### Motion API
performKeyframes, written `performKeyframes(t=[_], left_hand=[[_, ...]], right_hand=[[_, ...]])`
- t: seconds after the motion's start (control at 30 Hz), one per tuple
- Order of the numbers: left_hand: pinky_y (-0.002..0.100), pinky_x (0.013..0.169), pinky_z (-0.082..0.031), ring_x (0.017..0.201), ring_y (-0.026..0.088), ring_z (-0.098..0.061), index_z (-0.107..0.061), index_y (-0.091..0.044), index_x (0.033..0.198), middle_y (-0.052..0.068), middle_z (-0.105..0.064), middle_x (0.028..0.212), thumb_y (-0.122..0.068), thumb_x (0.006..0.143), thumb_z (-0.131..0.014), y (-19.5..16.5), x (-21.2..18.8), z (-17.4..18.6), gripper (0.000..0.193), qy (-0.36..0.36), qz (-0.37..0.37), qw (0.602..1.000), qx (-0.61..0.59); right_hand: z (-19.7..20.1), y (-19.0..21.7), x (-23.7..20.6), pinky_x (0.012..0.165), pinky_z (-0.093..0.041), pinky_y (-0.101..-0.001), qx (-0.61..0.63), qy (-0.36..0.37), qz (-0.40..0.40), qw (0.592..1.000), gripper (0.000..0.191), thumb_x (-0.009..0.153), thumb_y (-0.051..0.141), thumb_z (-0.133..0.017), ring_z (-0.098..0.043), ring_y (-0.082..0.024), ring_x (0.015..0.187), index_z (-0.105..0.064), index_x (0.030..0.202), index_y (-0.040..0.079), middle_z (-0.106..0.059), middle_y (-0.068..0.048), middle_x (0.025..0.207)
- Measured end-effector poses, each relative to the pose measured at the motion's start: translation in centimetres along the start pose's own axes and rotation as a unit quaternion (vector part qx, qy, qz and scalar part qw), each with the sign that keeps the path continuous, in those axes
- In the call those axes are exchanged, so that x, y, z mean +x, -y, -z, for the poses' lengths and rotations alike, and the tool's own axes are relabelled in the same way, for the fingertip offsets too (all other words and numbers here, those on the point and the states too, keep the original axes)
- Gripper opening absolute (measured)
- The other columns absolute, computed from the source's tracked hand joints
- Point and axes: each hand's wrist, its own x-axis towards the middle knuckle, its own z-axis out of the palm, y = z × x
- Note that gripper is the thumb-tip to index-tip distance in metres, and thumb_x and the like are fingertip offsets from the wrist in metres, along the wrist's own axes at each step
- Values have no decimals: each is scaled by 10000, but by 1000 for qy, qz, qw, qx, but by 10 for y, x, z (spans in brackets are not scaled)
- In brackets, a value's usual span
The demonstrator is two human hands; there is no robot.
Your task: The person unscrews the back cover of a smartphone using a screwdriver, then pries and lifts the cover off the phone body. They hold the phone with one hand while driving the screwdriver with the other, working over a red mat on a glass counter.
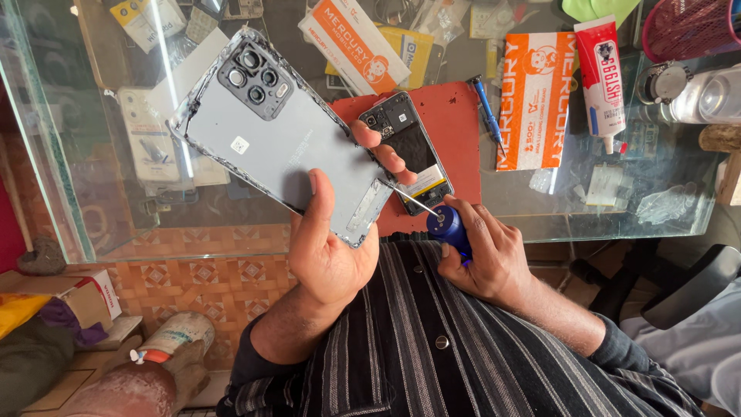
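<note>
My left hand (328,247) grips a grey phone back cover (266,131) with a black camera block at its far corner, holding it tilted above the glass counter. My right hand (482,255) holds a blue-handled screwdriver (446,224); its thin metal tip touches the cover's near right corner, by my left fingertips. Behind my fingers, an opened phone body (409,150) with exposed black and yellow insides lies on a red mat (459,131).
A glass counter (540,208) carries orange and white packages (532,100), a red and white glue tube (602,77), a blue tool (488,112), small clear bags and a red mesh basket (691,27). Boxes and a tub sit on the tiled floor at left. A black chair stands right.
</note>
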Motion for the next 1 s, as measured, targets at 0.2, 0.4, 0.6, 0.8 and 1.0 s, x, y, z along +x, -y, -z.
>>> performKeyframes(t=[0.2, 0.4, 0.6, 0.8, 1.0], left_hand=[[507, 1018, -518, 1141, 289, -614, -404, 68, 1474, 177, -545, 1348, -244, 1223, -403, -7, 3, -6, 400, 5, 2, 999, 33], [542, 1064, -596, 1267, 404, -696, -406, 131, 1443, 298, -624, 1383, -32, 1133, -472, -23, 14, -8, 356, -18, 6, 975, 221], [525, 1040, -614, 1210, 390, -710, -449, 161, 1384, 320, -649, 1352, -50, 1145, -479, -25, 16, -7, 320, -29, 0, 971, 239], [477, 1053, -658, 1236, 364, -716, -438, 151, 1398, 304, -656, 1343, -67, 1147, -458, -22, 13, -5, 333, -10, 9, 959, 282], [461, 1034, -666, 1229, 349, -716, -394, 146, 1423, 301, -641, 1354, -75, 1147, -435, -17, 12, -5, 356, -5, -3, 954, 299]], right_hand=[[1, -3, -2, 657, -577, -430, 28, 17, -5, 999, 606, 832, 86, -665, -688, -354, 769, -480, 1378, -102, -641, -229, 1007], [2, -3, -1, 667, -591, -420, 49, 49, -9, 998, 652, 856, 88, -667, -697, -360, 807, -432, 1422, -136, -638, -261, 1037], [3, -1, 1, 667, -591, -433, 15, 46, 3, 999, 620, 879, 95, -688, -701, -380, 815, -438, 1393, -145, -636, -277, 1046], [2, 4, 1, 653, -587, -442, 3, 36, -27, 999, 609, 879, 96, -688, -706, -393, 825, -451, 1389, -139, -643, -282, 1065], [-1, 6, -1, 735, -603, -437, -25, 3, -16, 1000, 623, 889, 108, -685, -713, -408, 939, -436, 1406, -135, -639, -291, 1170]])
